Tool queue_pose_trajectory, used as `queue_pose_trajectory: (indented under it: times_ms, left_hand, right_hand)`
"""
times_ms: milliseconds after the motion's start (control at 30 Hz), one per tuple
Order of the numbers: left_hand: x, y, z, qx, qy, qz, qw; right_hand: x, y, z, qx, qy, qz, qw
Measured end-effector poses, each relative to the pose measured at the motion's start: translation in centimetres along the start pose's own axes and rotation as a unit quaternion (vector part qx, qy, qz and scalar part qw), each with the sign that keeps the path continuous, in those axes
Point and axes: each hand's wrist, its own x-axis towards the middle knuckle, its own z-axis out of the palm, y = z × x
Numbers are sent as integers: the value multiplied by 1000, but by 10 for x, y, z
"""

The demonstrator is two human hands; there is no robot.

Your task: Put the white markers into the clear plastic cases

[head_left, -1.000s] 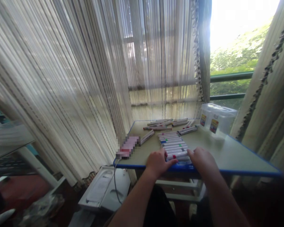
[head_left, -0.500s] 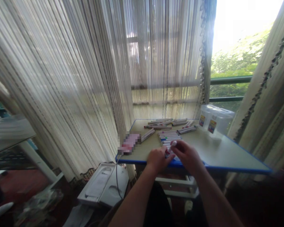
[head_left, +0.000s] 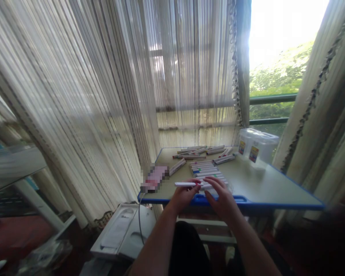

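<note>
Near the front edge of the table, my left hand [head_left: 185,196] is closed around a white marker [head_left: 184,184], which lies nearly level and points left. My right hand [head_left: 223,196] is just to the right of it, fingers and thumb apart; whether a fingertip touches the marker's right end I cannot tell. Beyond both hands lies a row of markers [head_left: 205,169] side by side, some with green, blue or pink ends. My fingers hide the near part of that row.
Several loose markers [head_left: 189,156] lie along the back of the blue-edged table [head_left: 264,188]. Two clear plastic cases [head_left: 260,147] stand at the back right. A pink, blurred-out device [head_left: 156,178] with a cable sits at the left edge. An open white box [head_left: 116,230] is below.
The white marker has gone from tilted upright between both hands to nearly level in my left hand. My right hand's fingers have spread apart. The view has shifted slightly.
</note>
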Motion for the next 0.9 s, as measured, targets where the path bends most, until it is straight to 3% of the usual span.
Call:
queue_pose_trajectory:
  times_ms: [167, 400, 533, 667, 767, 900]
  left_hand:
    - [0, 6, -4, -68, -33, -42, 996]
    - [-1, 13, -4, -50, -29, -72, 996]
    - [0, 10, -7, -93, 3, -104, 990]
    - [3, 7, -11, -136, 48, -133, 981]
    - [5, 7, -7, -51, 13, -117, 992]
    - [5, 9, 4, 134, -10, -39, 990]
  right_hand:
    - [-12, 16, 6, -8, -2, -4, 1000]
    - [-13, 0, 4, 10, -6, 25, 1000]
    - [-14, 7, -6, 15, 13, 61, 998]
    - [-12, 32, -30, -4, 15, 74, 997]
    - [-9, 50, -51, -9, -10, 83, 996]
    - [-7, 63, -70, -33, -41, 111, 992]
